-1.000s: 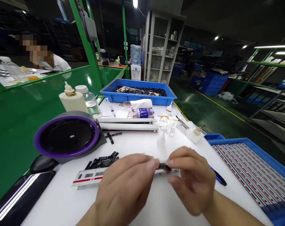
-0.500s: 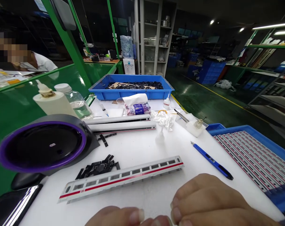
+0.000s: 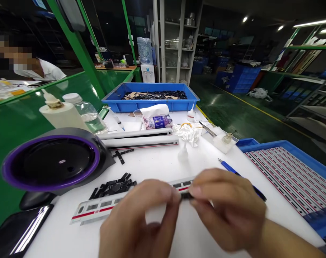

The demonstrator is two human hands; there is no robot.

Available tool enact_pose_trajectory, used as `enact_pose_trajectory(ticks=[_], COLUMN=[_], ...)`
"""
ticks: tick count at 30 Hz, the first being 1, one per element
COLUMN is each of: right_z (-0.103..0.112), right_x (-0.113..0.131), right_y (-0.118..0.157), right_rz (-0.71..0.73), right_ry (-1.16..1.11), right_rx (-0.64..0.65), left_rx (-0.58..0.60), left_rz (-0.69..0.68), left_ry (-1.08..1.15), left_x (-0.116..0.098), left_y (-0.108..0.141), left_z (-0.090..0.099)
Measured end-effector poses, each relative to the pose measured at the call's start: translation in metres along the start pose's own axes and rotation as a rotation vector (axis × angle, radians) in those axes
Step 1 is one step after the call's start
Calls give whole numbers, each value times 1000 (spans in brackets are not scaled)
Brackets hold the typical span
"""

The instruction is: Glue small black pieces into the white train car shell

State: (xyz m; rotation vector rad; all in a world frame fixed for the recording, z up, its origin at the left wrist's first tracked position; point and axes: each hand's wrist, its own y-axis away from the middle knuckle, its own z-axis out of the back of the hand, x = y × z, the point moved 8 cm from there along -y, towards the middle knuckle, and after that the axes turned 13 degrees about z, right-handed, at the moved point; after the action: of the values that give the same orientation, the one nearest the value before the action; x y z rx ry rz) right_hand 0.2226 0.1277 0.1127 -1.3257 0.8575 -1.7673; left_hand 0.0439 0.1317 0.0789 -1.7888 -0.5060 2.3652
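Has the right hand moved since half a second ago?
Yes, upward in the view: the right hand was clear of the blue tool then; now it hides part of it.

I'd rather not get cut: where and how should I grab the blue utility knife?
Probably pinch the blue utility knife by its dark rear end, coming from the right: it lies flat, metal tip pointing away; the right hand blocks its middle from view.

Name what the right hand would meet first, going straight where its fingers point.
Past the small black piece it pinches, the right hand would likely meet the left hand first; depth is unclear.
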Motion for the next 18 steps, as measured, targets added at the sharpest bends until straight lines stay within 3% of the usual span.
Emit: enact_pose_trajectory(ticks=[2,4,7,10,14,18], right_z=[-6,-13,-24,-36,-54,-61], right_x=[-29,-57,-78,-85,-85,-79], right_y=[0,9,21,29,41,45], right_rz=[-185,-428,-642,-805,-1090,-1225], right_ry=[-72,-220,-447,-680,-1033,-1189], right_rx=[-9,-31,-39,-34,-70,-46], left_rx=[22,126,272,358,421,436], left_rz=[221,440,672,768,794,802], left_ry=[82,149,273,368,461,529], left_x=[13,27,42,48,48,47], left_y=[-17,-27,-28,-25,-24,-24], left_z=[-13,-27,-38,-42,-48,-51])
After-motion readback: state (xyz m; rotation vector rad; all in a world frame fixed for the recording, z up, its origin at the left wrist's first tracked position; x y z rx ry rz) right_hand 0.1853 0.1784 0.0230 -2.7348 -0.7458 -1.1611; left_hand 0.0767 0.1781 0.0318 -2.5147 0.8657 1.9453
